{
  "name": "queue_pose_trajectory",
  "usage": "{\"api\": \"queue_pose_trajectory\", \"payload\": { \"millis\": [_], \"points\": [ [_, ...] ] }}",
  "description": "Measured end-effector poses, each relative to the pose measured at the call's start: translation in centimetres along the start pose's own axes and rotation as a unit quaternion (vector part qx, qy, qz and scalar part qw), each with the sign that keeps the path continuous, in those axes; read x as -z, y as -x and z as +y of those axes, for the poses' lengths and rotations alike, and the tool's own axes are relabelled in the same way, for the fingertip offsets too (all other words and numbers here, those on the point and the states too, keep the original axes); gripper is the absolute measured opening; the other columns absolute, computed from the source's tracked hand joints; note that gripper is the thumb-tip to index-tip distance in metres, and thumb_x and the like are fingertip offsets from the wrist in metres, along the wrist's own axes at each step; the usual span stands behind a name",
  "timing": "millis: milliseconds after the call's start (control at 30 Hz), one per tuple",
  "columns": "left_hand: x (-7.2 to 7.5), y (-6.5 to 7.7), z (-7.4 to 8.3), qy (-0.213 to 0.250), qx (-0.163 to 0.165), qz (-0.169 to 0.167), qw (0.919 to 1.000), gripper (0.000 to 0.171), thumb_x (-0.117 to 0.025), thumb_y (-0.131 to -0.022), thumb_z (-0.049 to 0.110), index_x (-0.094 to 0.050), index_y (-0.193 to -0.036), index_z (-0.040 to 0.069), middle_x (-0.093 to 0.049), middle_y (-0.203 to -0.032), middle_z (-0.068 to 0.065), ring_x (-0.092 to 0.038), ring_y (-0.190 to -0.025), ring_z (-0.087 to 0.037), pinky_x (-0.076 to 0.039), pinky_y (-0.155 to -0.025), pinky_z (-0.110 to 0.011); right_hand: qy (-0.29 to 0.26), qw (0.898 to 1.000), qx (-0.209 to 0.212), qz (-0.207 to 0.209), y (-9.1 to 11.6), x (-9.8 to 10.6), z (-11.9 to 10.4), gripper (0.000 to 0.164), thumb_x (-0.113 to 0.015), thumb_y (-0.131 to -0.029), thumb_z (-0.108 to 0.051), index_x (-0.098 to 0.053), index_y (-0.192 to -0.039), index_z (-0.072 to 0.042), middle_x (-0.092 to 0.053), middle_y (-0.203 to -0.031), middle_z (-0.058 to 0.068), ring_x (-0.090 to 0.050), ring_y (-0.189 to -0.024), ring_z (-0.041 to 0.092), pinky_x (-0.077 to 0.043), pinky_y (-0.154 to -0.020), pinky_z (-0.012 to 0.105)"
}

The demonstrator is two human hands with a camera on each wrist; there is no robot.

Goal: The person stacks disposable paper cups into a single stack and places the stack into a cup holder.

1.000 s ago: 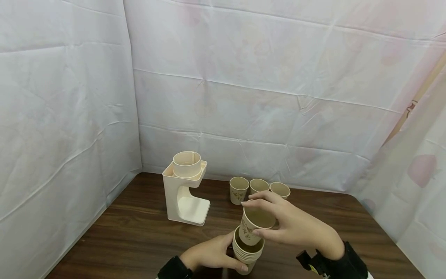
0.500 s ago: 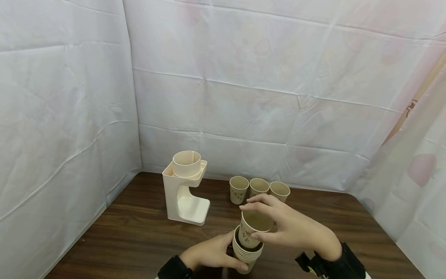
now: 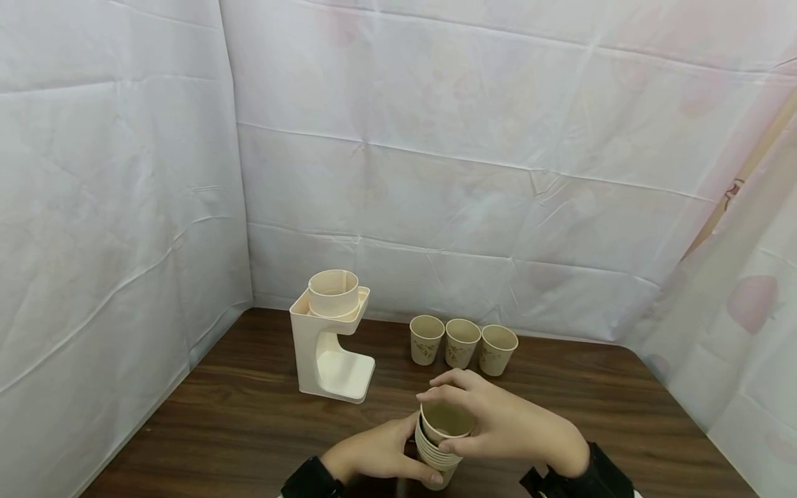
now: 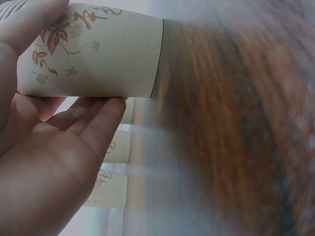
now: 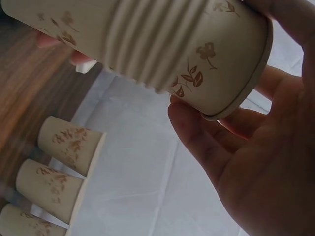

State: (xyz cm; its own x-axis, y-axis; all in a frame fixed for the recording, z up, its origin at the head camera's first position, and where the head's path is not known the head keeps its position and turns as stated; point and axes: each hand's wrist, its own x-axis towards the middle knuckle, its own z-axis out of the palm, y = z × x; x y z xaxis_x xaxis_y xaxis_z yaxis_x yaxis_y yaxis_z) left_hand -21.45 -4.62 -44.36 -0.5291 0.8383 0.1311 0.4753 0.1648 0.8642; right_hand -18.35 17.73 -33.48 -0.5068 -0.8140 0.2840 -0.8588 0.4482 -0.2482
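Note:
My left hand (image 3: 381, 451) grips a stack of nested paper cups (image 3: 436, 462) from its left side, fingers and thumb curled round it. In the left wrist view, the lowest cup (image 4: 108, 59) shows brown leaf and flower prints, its base close over the wood. With thumb and fingers at its rim, my right hand (image 3: 498, 422) holds the topmost paper cup (image 3: 450, 420), seated in the stack's mouth. The right wrist view shows that cup (image 5: 224, 59) still standing partly proud of the ribbed row of rims below. Some right-hand fingertips are hidden behind the cup.
Three printed paper cups (image 3: 461, 346) stand upright side by side behind the hands. To their left is a cream C-shaped stand (image 3: 308, 356) bearing a round collar (image 3: 334, 299). A white cloth (image 3: 386, 194) hangs along the back edge of the dark wooden table (image 3: 205, 429).
My right hand has lowered the topmost cup deeper into the stack, moving down and slightly left. The three rear cups are uncovered now. My left hand has stayed put.

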Motion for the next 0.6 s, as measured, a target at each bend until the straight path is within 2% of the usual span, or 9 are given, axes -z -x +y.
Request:
{"api": "queue_pose_trajectory", "payload": {
  "millis": [200, 600],
  "points": [
    [-0.05, 0.00, -0.22, -0.005, 0.005, 0.002, 1.0000, 0.069, -0.067, -0.084, 0.039, -0.029, -0.139, 0.026, -0.052, -0.127, 0.010, -0.047, -0.114, -0.005, -0.041, -0.097, -0.031, 0.009, 1.000, 0.008, -0.010, 0.19, -0.80, 0.13, 0.054, -0.065, -0.086, -0.042, -0.044, -0.134, -0.032, -0.045, -0.130, -0.006, -0.042, -0.115, 0.009, -0.050, -0.086, 0.035],
    [-0.10, 0.09, -0.02, -0.007, 0.009, 0.003, 0.9999, 0.066, -0.067, -0.084, 0.039, -0.032, -0.138, 0.023, -0.054, -0.125, 0.008, -0.047, -0.113, -0.005, -0.041, -0.098, -0.032, 0.015, 1.000, 0.020, -0.009, 0.23, -1.10, 0.26, 0.054, -0.064, -0.085, -0.045, -0.045, -0.134, -0.030, -0.046, -0.129, -0.005, -0.042, -0.115, 0.009, -0.050, -0.087, 0.036]
  ]
}}
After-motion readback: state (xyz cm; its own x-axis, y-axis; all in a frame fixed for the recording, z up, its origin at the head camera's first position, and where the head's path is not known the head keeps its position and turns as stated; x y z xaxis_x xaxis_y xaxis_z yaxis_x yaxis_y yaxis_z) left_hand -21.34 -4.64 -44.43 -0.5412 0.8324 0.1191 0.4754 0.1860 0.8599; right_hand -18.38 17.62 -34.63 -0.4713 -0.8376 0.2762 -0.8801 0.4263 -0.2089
